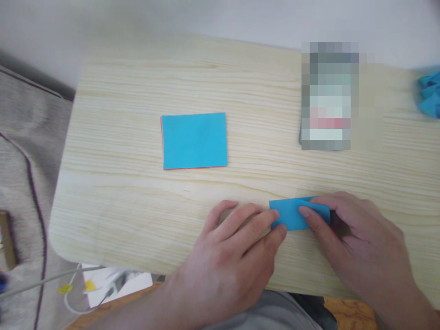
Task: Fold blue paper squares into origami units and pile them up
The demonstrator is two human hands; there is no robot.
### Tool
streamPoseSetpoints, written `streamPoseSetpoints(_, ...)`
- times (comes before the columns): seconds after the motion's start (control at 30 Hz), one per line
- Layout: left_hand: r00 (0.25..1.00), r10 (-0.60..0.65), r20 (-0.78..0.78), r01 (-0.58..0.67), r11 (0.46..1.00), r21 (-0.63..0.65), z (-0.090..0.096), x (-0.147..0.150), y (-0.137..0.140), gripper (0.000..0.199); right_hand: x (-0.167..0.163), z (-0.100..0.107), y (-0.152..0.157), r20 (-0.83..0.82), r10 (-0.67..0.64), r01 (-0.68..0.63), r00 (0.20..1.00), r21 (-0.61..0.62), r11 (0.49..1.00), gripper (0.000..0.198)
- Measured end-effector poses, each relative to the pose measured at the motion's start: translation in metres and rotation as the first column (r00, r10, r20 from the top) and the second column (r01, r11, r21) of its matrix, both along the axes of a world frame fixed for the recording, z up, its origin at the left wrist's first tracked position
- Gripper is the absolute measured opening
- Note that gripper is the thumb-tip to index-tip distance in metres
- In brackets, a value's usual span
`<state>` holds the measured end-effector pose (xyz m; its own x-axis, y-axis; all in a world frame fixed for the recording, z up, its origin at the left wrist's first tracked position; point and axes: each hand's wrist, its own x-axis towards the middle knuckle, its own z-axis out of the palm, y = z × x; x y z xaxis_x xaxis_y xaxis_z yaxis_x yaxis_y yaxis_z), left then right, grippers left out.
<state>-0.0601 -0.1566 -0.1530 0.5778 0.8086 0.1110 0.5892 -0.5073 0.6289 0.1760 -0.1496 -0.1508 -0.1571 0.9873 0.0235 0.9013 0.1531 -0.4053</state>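
Observation:
A small folded sheet of blue paper (pixel 287 215) lies near the front edge of the wooden table. My left hand (pixel 237 252) presses its left end with thumb and index finger, the other fingers curled above the tabletop. At the other end, my right hand (pixel 367 247) pinches the paper between thumb and fingers, and the upper layer lifts a little there. Farther back and to the left lies a flat stack of paper (pixel 195 141), blue on top with red showing along its left and lower edges.
A pixelated, phone-like object (pixel 328 98) lies at the back right of the table (pixel 120 192). Folded blue paper pieces (pixel 430 95) sit at the far right edge. Cables, a white power adapter (pixel 118 282) and a white sheet show below the table's left front.

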Motion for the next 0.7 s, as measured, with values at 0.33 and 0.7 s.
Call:
streamPoseSetpoints(0.33, 1.000, 0.008, -0.004, -0.008, 1.000, 0.004, 0.0011, 0.0001, 0.0002, 0.034, -0.0010, 0.0032, -0.0021, 0.016, -0.046, 0.046, 0.999, -0.021, 0.999, 0.021)
streamPoseSetpoints(0.7, 1.000, -0.002, -0.003, 0.002, 1.000, 0.010, -0.0008, -0.0007, -0.0009, 0.035, -0.0067, 0.0043, -0.0041, 0.037, -0.172, 0.173, 0.984, -0.016, 0.985, 0.020)
